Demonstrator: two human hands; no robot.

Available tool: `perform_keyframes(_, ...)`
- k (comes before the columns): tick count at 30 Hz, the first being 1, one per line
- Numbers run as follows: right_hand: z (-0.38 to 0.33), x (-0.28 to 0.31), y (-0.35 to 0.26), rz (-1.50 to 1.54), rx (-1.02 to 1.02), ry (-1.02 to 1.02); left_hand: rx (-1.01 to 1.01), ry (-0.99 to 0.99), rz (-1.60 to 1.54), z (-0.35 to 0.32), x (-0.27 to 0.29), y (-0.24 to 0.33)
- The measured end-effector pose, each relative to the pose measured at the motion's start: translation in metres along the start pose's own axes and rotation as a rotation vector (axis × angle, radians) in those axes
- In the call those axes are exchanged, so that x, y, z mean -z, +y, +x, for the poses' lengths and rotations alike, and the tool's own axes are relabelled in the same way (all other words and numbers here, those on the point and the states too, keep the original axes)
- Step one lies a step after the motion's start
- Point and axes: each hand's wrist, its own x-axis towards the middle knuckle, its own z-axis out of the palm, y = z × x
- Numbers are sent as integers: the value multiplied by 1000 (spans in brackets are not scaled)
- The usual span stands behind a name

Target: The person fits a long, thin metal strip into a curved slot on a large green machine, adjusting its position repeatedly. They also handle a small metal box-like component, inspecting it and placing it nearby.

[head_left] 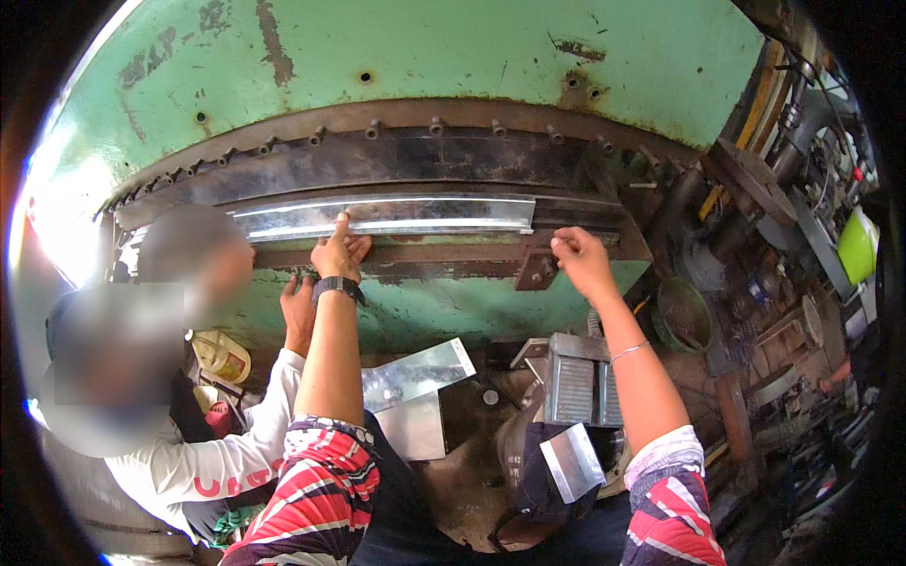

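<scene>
While the left hand (338, 253) presses its fingertips against the lower edge of a long, shiny sheet-metal strip (387, 217), the right hand (578, 259) rests off the strip's right end, fingers curled in a pinch at the dark steel bed (453, 257) of the press; whether it actually grips anything there cannot be told. The strip is thin, bright and folded lengthwise, lying level in the slot between the bolted black upper blade (377, 156) above the hands and the rusty bed beneath them. Above that rises the machine's big green painted housing (425, 52), chipped and scuffed, with a row of bolt heads along its curved lower edge.

Room is tight: the strip fills the slot from well left of the left hand to just short of the right hand, and the blade hangs close over the knuckles. Just left of the left wrist, another person's hand (300, 311) in a white sleeve (236, 443) touches the green lower panel (425, 311). Below the forearms lie cut pieces of galvanised sheet (415, 377), a ribbed metal block (574, 387) and a small folded offcut (571, 460). To the right of the right arm stands a round dark bucket (684, 316) amid oily machine parts.
</scene>
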Motion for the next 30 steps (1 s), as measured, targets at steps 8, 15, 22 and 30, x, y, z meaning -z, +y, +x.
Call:
perform_keyframes(8, 24, -67, -26, -306, 203, 189, -35, -136, -6, 37, 29, -1)
perform_keyframes(15, 30, -57, -13, -424, 33, 144, 94, -141, 53, -25, -9, 5)
perform_keyframes(22, 25, -64, -24, -430, 148, 168, 124, -97, -57, -18, -3, 10)
perform_keyframes(30, 35, -53, -15, -278, 368, 84, 28, -142, 24, -27, -4, 32)
